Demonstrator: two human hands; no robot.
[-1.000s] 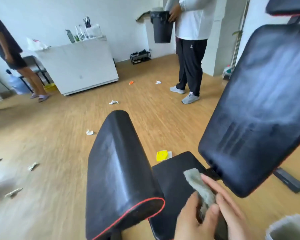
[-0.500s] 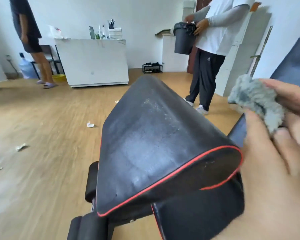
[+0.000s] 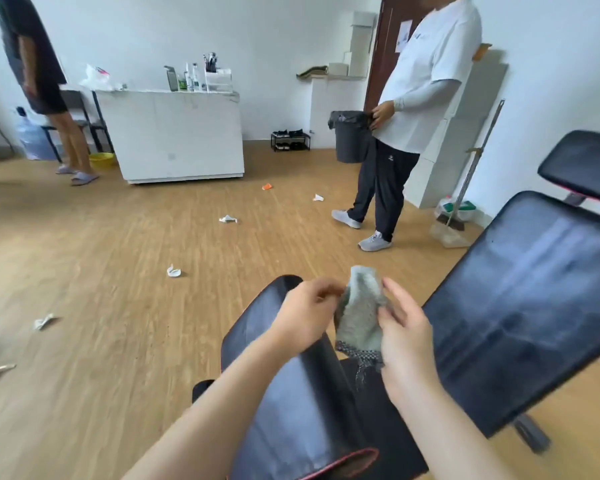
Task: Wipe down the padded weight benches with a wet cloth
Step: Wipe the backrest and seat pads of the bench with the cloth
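- Both hands — left hand (image 3: 305, 317) and right hand (image 3: 406, 337) — pinch the grey cloth (image 3: 359, 310) between them. Their fingers are curled on its edges, and they hold it up at about 6 o'clock.
- The cloth touches no padding now; it seems to be getting refolded between passes.
- The large back pad (image 3: 534, 306) at 3 o'clock shows pale streaks — probably wiped already.
- The near pad (image 3: 291, 410) at 6 o'clock, under the forearms, looks dull and is likely next.
- The small pad (image 3: 582, 164) at 2 o'clock gives no sign either way.
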